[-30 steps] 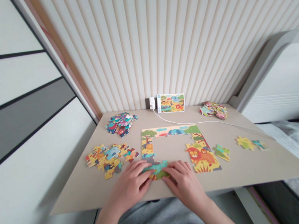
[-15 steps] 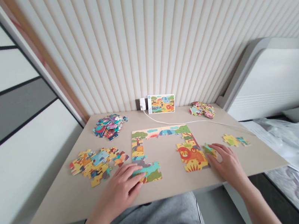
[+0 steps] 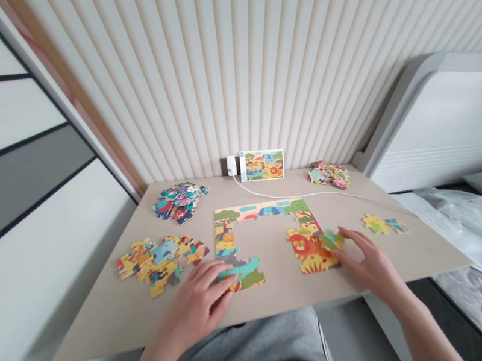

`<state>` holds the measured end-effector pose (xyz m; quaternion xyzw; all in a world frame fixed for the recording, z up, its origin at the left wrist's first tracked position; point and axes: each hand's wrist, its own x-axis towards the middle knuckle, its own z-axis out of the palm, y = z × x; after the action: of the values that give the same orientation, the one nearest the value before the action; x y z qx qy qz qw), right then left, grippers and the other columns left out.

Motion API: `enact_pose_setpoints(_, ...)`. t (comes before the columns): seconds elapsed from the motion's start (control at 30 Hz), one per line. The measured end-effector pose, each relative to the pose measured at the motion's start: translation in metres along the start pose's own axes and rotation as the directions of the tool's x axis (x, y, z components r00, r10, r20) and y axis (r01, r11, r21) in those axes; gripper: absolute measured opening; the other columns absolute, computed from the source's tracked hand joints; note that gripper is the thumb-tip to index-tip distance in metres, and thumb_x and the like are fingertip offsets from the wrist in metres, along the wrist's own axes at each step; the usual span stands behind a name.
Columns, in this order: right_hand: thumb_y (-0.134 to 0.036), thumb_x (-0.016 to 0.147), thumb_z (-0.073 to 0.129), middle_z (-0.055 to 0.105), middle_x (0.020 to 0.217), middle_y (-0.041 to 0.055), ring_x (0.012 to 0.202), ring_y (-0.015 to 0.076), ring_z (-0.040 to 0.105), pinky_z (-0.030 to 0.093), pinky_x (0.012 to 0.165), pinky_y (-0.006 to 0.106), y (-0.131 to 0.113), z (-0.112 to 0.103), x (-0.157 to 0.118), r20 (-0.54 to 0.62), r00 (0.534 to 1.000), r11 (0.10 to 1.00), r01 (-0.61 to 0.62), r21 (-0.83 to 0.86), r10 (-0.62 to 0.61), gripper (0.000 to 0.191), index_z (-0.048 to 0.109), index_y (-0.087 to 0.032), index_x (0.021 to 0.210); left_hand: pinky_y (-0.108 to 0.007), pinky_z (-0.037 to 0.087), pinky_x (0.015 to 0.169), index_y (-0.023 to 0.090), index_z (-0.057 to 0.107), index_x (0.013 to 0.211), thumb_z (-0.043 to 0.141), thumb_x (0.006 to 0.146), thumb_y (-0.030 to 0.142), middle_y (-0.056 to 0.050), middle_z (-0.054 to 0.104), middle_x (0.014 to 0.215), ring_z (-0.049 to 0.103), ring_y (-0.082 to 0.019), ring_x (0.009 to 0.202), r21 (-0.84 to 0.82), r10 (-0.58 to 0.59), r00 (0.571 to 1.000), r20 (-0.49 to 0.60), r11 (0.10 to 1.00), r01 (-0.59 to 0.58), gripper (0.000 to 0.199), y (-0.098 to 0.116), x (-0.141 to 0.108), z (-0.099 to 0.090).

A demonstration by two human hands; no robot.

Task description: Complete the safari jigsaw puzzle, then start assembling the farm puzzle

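A partly joined jigsaw frame lies on the table, with a gap along its bottom edge. Over its lower left corner rests my left hand, fingers spread on the pieces and gripping nothing. My right hand pinches a green and blue puzzle piece between thumb and fingers. That piece overlaps the right side of the lion section. Behind the frame a picture card leans against the wall, showing animals.
Loose yellow pieces lie left of the frame, with a dark blue and purple pile behind them. Pink pieces sit at the back right, two pieces at the right. A white cable from a charger crosses the table.
My right hand has lifted the green and blue piece and brought it left, from beside the lion section to over its edge. My left hand stays on the lower left corner.
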<state>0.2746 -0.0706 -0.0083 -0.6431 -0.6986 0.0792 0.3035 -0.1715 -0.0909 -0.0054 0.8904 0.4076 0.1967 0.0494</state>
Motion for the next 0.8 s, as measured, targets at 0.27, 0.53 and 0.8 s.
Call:
enact_pose_setpoints(0.27, -0.035, 0.096, 0.067, 0.060, 0.146, 0.0104, 0.134, 0.0281, 0.058, 0.051, 0.113, 0.046, -0.091, 0.035, -0.007, 0.310, 0.864, 0.913, 0.335, 0.233, -0.396, 0.059, 0.050, -0.031, 0.153, -0.047, 0.042, 0.117, 0.029, 0.070, 0.130, 0.058, 0.098, 0.022, -0.007, 0.064, 0.133, 0.054, -0.027, 0.132, -0.003, -0.002, 0.999, -0.040, 1.000, 0.002, 0.034, 0.000, -0.001, 0.000)
enact_pose_setpoints(0.53, -0.027, 0.095, 0.066, 0.060, 0.146, 0.0102, 0.136, 0.0274, 0.057, 0.049, 0.115, 0.047, -0.106, 0.047, 0.008, 0.305, 0.843, 0.891, 0.375, 0.258, -0.443, 0.062, 0.048, -0.031, 0.154, -0.047, 0.044, 0.117, 0.030, 0.071, 0.128, 0.058, 0.098, 0.021, -0.007, 0.065, 0.131, 0.056, -0.026, 0.131, -0.036, -0.011, 0.999, -0.050, 0.999, 0.009, 0.034, 0.003, 0.000, -0.001)
enact_pose_setpoints(0.8, -0.030, 0.097, 0.066, 0.059, 0.148, 0.0096, 0.138, 0.0261, 0.056, 0.048, 0.116, 0.046, -0.106, 0.046, 0.009, 0.326, 0.848, 0.898, 0.328, 0.294, -0.417, 0.059, 0.048, -0.030, 0.154, -0.049, 0.042, 0.118, 0.030, 0.071, 0.128, 0.057, 0.098, 0.020, -0.007, 0.065, 0.132, 0.055, -0.027, 0.132, -0.031, -0.014, 0.999, -0.035, 0.999, 0.013, 0.034, 0.003, 0.000, -0.001)
